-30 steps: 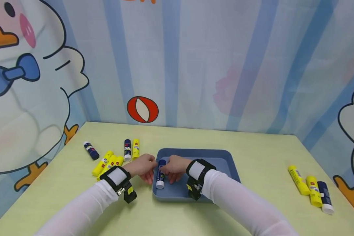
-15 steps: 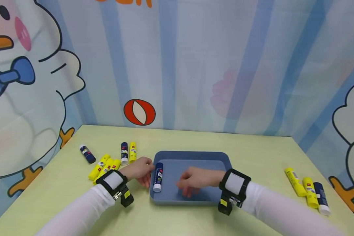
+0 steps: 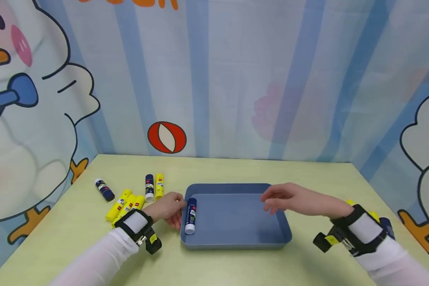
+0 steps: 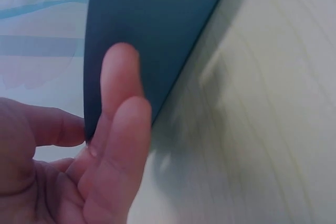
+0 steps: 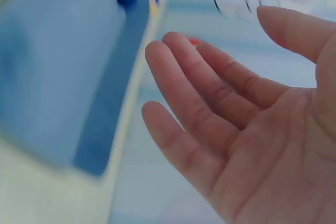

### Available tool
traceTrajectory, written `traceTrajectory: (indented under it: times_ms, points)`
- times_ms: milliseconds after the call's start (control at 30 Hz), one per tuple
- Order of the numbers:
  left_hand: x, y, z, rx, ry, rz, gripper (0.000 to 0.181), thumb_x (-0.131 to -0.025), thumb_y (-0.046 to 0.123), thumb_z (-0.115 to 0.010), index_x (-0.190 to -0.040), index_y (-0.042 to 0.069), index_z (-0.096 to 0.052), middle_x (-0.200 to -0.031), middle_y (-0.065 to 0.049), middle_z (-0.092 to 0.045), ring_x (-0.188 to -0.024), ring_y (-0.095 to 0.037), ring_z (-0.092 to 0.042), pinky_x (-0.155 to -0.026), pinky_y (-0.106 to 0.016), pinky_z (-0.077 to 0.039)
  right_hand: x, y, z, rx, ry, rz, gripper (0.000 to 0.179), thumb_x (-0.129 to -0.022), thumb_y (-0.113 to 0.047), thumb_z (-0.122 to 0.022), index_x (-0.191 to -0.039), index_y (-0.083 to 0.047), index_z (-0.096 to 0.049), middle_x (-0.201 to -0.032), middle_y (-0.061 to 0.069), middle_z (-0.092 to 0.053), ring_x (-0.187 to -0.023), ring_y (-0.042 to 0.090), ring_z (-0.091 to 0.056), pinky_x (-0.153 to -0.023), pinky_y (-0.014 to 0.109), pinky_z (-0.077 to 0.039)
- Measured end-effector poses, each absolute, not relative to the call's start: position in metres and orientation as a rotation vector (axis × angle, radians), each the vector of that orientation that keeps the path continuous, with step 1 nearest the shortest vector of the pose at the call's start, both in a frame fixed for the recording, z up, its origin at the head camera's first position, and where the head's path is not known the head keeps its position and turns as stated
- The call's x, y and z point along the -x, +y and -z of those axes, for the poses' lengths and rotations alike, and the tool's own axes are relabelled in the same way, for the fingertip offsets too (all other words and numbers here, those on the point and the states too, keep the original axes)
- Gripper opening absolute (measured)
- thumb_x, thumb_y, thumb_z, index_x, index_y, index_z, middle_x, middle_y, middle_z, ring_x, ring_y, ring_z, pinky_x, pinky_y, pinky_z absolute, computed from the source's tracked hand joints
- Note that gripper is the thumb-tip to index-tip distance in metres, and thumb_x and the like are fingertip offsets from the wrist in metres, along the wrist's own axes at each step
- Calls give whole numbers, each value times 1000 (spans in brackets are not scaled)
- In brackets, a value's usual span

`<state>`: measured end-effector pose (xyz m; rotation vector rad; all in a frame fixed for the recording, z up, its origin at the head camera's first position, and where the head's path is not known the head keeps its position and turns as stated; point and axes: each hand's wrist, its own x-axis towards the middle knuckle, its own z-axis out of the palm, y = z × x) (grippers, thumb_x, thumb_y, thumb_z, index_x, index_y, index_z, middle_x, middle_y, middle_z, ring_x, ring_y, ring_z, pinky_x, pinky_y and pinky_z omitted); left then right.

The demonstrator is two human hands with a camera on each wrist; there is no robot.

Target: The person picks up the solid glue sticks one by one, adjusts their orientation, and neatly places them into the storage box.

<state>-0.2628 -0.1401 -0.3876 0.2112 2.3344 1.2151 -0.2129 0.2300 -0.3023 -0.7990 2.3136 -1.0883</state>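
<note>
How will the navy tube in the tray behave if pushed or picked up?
The navy tube would likely roll if pushed sideways: it's cylindrical and lies on its side. Leftward travel should be short, with the wall of the blue tray close beside it. Its straight, even body suggests it's stiff and won't sag when lifted.

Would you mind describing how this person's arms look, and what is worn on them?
The left sleeve and right sleeve are long and white. At each wrist sits a black strap with a pale panel, carrying a small black box with a yellow patch. No gloves are worn.
</note>
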Motion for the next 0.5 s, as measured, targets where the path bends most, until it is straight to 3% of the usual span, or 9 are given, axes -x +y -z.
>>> traceTrajectory:
  times_ms: [200,367,500]
  points:
    - [262,-145,388,-223,2329,-1251,18,-100,9,-42,-88,1,-52,-60,-11,-63,-46,-16,-62,-45,-27,-52,228,290,306,628,2693,1068,37,-103,-21,-50,-127,8,-52,-114,18,-63,-101,30,-63,-80,39,-52]
    - [262,-149,385,-254,2308,-1272,18,-100,10,-42,-89,0,-51,-61,-11,-63,-47,-16,-62,-46,-27,-52,235,338,326,376,2992,791,46,-103,-27,-48,-126,13,-49,-118,31,-56,-105,45,-56,-80,50,-50]
    - [263,-148,381,-268,2312,-1239,19,-102,11,-42,-89,0,-51,-62,-11,-64,-48,-17,-63,-46,-27,-52,237,372,348,195,3058,582,52,-101,-25,-52,-120,22,-45,-113,41,-50,-91,46,-58,-77,56,-48]
